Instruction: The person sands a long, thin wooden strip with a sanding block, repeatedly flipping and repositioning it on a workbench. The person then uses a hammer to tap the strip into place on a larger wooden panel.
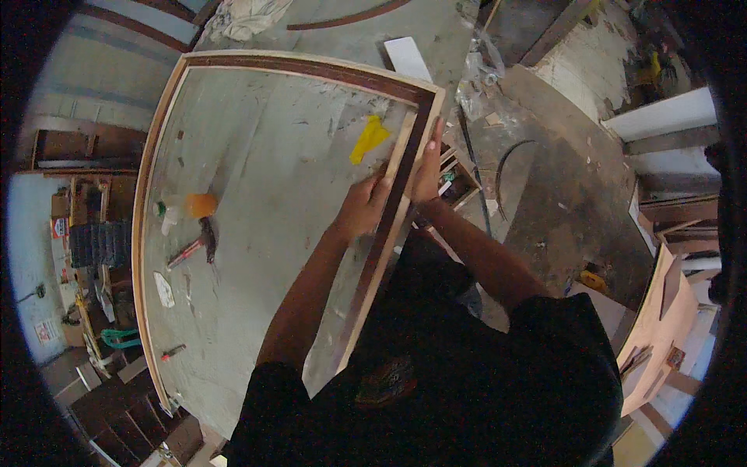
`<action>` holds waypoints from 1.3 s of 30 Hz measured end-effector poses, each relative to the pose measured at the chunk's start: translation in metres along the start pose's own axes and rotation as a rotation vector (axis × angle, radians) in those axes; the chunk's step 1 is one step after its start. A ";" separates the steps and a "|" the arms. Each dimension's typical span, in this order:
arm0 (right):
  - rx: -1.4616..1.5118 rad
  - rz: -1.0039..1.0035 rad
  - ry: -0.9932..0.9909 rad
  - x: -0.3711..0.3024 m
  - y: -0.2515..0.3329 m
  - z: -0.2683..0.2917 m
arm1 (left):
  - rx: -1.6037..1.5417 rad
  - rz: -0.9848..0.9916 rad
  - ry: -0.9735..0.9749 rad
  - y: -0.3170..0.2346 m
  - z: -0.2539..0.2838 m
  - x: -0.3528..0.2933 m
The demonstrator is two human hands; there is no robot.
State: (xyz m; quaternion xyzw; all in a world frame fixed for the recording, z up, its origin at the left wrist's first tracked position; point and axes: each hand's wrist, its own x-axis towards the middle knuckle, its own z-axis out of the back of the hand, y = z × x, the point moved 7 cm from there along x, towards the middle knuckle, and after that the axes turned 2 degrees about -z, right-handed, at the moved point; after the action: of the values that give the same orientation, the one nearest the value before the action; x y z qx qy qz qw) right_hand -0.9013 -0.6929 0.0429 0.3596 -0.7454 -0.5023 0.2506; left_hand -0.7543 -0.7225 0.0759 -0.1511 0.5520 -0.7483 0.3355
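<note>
My left hand (362,206) is curled around the right rail of the large rectangular frame of pale wood with a dark brown inner band (389,226), fingers closed over its inner edge; my right hand (426,167) lies flat against the outer side of the same rail, fingers straight and pointing to the far corner; the frame rests on the grey worktable (257,233); inside it, left, lie a hammer (198,243) and an orange cup (202,205); a yellow scrap (369,138) lies farther off.
</note>
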 end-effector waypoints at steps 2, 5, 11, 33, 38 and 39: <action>-0.026 0.072 -0.052 0.000 0.004 0.005 | 0.057 -0.027 -0.013 0.000 0.000 -0.007; -0.096 0.072 -0.040 -0.003 0.004 0.008 | 0.075 -0.021 0.013 0.000 -0.003 0.013; -0.155 0.021 0.023 -0.004 0.002 0.006 | 0.077 -0.059 -0.022 -0.013 0.002 0.029; -0.603 0.499 -0.070 -0.003 -0.015 0.026 | 0.202 -0.019 0.055 0.023 -0.018 0.036; -0.881 0.920 0.059 -0.017 -0.006 0.023 | -0.270 -0.042 -0.061 0.003 -0.023 0.012; -0.911 1.054 0.075 -0.022 0.000 0.022 | -0.193 -0.072 -0.076 -0.003 -0.024 0.007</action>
State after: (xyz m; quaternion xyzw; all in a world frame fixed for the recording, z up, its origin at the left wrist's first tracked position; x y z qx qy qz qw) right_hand -0.9038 -0.6634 0.0344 -0.1740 -0.5266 -0.5634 0.6123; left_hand -0.7749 -0.7093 0.0690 -0.2306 0.6027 -0.6969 0.3130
